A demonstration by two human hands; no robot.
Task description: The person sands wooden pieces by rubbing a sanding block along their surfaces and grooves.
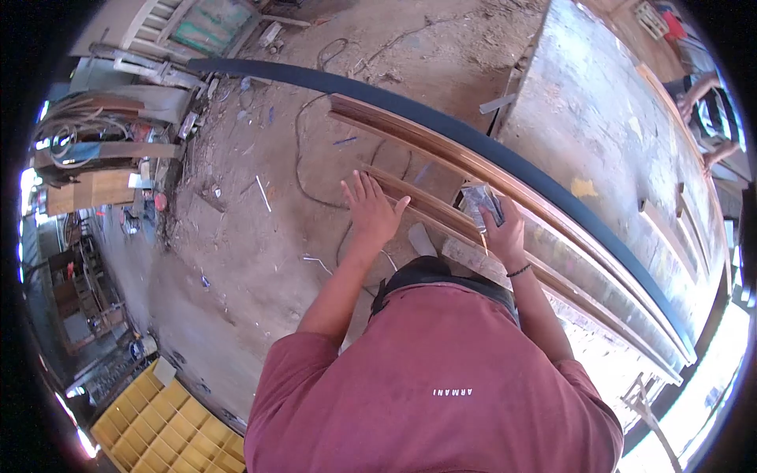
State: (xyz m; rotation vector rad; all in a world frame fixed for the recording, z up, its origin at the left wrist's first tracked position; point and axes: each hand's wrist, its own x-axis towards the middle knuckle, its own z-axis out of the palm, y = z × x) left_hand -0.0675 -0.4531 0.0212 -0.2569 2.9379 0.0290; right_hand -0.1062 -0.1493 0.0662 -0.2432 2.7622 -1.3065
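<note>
Wooden strip [430, 206] is lying from the middle toward near right. The left hand [374, 214], fingers spread and gripping nothing, is sitting at its left end; the right hand [507, 235] is tightly clasping a grey object [475, 203].

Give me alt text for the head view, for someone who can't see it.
A person in a maroon shirt holds a small grey object, its type unclear, in the right hand by long brown wooden strips, the left hand spread near one strip's end. A dark bar runs alongside, with a stained surface beyond and another person's arms at its edge.
</note>
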